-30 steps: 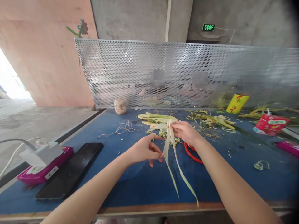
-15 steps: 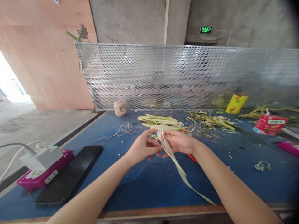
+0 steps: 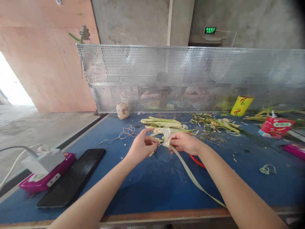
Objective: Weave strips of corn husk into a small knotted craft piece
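A long pale green leaf strip (image 3: 190, 174) runs from between my hands down to the table's front edge. Its upper end is folded into a whitish loop (image 3: 167, 135). My left hand (image 3: 144, 145) has thumb and fingertips closed at the left side of this fold. From the other side, my right hand (image 3: 183, 142) pinches the strip, its fingers partly hidden behind it. Small yellow-green bits (image 3: 160, 139) show between the hands; I cannot tell whether they are attached. Under my right wrist lies a red curved handle (image 3: 197, 161), mostly covered.
Behind my hands lie pale leaf pieces (image 3: 162, 122), with trimmings (image 3: 215, 124) to the right. Thin string (image 3: 127, 132), a twine roll (image 3: 122, 111), a phone (image 3: 72, 178) and a power strip (image 3: 51, 176) are left. A perforated metal screen (image 3: 143, 70) borders the back; people show behind it.
The strip's top end has gone from hanging loosely over my fingers to a fold standing between both hands. My left hand has shifted slightly left, and the tail has swung right.
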Available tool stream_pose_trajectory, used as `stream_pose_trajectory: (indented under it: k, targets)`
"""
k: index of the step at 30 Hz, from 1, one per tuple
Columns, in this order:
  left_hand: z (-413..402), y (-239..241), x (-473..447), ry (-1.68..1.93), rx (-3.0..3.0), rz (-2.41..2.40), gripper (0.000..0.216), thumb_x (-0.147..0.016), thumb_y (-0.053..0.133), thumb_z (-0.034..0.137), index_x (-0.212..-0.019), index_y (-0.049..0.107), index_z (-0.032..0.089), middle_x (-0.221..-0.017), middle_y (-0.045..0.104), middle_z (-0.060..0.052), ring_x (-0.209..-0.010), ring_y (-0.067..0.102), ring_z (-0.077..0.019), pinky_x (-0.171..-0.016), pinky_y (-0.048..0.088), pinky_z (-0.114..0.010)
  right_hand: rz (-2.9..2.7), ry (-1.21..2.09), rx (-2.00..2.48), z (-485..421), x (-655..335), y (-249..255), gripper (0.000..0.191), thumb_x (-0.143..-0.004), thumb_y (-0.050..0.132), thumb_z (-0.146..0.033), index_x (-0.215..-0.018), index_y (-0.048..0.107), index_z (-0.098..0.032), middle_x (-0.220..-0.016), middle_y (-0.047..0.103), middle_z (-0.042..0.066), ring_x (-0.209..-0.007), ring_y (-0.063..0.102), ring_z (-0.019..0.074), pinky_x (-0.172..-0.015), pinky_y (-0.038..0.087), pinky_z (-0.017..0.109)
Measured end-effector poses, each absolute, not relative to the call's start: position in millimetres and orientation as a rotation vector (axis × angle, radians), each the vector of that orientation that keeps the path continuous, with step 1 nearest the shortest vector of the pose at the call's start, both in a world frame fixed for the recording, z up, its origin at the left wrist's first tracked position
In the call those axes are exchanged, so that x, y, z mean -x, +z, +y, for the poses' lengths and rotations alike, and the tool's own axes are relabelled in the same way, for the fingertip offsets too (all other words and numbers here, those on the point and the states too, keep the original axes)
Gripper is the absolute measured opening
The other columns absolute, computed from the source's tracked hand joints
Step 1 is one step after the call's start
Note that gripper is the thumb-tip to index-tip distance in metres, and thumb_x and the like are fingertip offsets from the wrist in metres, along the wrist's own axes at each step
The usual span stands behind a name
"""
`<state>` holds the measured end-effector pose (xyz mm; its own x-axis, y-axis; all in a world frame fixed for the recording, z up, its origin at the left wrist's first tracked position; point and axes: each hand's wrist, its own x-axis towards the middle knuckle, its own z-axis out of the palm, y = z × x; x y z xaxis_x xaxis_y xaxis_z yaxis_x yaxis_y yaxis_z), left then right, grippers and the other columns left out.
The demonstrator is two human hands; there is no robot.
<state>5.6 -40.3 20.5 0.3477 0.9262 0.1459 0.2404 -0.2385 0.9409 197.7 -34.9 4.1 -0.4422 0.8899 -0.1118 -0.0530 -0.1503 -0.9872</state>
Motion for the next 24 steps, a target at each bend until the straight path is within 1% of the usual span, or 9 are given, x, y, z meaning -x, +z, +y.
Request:
stream_pose_trajectory:
  k: [2, 6, 9, 12, 13, 15, 17, 19, 24]
  targets:
    - [-37.7, 19.2, -4.7, 1.017, -1.674, 1.066, 0.052, -0.064, 0.064, 0.020, -0.111, 0.042, 0.016, -0.073, 0.061, -0.001, -0.046, 0.049, -0.0073, -0.034, 0.036, -0.017, -1.463, 1.712, 0.980, -37.6, -199.4, 5.8, 0.020, -0.066, 0.070, -0.030, -0.072, 0.064, -0.012, -0.066, 0.063, 0.001, -0.055, 0.060, 0.0100, -0.059, 0.051, 0.024]
    - [-25.2, 21.1, 1.1, 1.353, -1.486, 1.073, 0.044, -0.063, 0.066, 0.021, -0.102, 0.046, 0.015, -0.073, 0.061, -0.002, -0.049, 0.053, -0.0093, -0.031, 0.035, -0.017, -1.595, 1.741, 0.993, -39.9, -203.8, 5.5, 0.016, -0.070, 0.067, -0.028, -0.076, 0.063, -0.013, -0.071, 0.064, 0.002, -0.059, 0.061, 0.0094, -0.061, 0.050, 0.023]
    - [-12.6, 34.7, 18.0, 1.599, -1.379, 1.081, 0.040, -0.069, 0.061, 0.022, -0.103, 0.042, 0.018, -0.084, 0.061, -0.003, -0.058, 0.055, -0.0082, -0.036, 0.038, -0.016, -1.615, 1.724, 1.018, -37.7, -206.7, 3.8, 0.019, -0.070, 0.066, -0.030, -0.077, 0.062, -0.013, -0.073, 0.064, 0.002, -0.060, 0.061, 0.0095, -0.062, 0.050, 0.023]
    - [-4.4, 56.7, 48.8, 2.059, -1.133, 0.998, 0.035, -0.068, 0.062, 0.018, -0.097, 0.043, 0.022, -0.085, 0.062, 0.001, -0.070, 0.059, -0.0100, -0.043, 0.042, -0.017, -1.605, 1.716, 1.032, -35.0, -207.4, 3.8, 0.023, -0.068, 0.068, -0.033, -0.076, 0.060, -0.013, -0.072, 0.062, 0.002, -0.061, 0.062, 0.0109, -0.064, 0.050, 0.026]
    - [-2.8, 63.3, 60.2, 2.182, -1.068, 0.986, 0.032, -0.071, 0.058, 0.017, -0.097, 0.041, 0.025, -0.088, 0.061, 0.003, -0.077, 0.059, -0.0089, -0.045, 0.042, -0.016, -1.604, 1.716, 1.034, -34.5, -207.0, 4.1, 0.024, -0.067, 0.069, -0.033, -0.075, 0.060, -0.012, -0.071, 0.062, 0.002, -0.061, 0.063, 0.0114, -0.065, 0.050, 0.027]
    - [0.1, 71.9, 79.5, 2.372, -0.931, 0.933, 0.030, -0.071, 0.060, 0.014, -0.089, 0.040, 0.028, -0.083, 0.059, 0.008, -0.086, 0.059, -0.0069, -0.051, 0.044, -0.016, -1.619, 1.729, 1.036, -34.5, -205.6, 4.5, 0.026, -0.066, 0.069, -0.034, -0.075, 0.059, -0.012, -0.070, 0.061, 0.002, -0.061, 0.063, 0.0126, -0.067, 0.051, 0.029]
    - [4.0, 72.7, 89.4, 2.354, -0.912, 0.910, 0.029, -0.070, 0.061, 0.011, -0.083, 0.040, 0.026, -0.073, 0.058, 0.011, -0.085, 0.060, -0.0062, -0.055, 0.045, -0.016, -1.641, 1.748, 1.031, -35.4, -203.5, 4.3, 0.027, -0.066, 0.069, -0.035, -0.074, 0.059, -0.011, -0.069, 0.061, 0.003, -0.061, 0.063, 0.0137, -0.068, 0.050, 0.032]
    - [8.4, 67.7, 87.5, 2.224, -0.960, 0.907, 0.028, -0.067, 0.061, 0.007, -0.081, 0.041, 0.021, -0.064, 0.056, 0.011, -0.075, 0.063, -0.0076, -0.052, 0.045, -0.016, -1.659, 1.757, 1.024, -36.3, -201.0, 3.5, 0.028, -0.066, 0.069, -0.036, -0.074, 0.059, -0.011, -0.070, 0.061, 0.004, -0.062, 0.063, 0.0144, -0.068, 0.050, 0.033]
    - [5.1, 57.7, 55.5, 1.828, -1.207, 0.806, 0.031, -0.060, 0.063, 0.005, -0.085, 0.048, 0.016, -0.073, 0.063, 0.001, -0.054, 0.061, -0.0108, -0.035, 0.043, -0.018, -1.693, 1.570, 1.027, -36.4, -190.7, 1.2, 0.024, -0.071, 0.064, -0.038, -0.077, 0.061, -0.014, -0.076, 0.061, 0.004, -0.070, 0.060, 0.0144, -0.066, 0.048, 0.030]
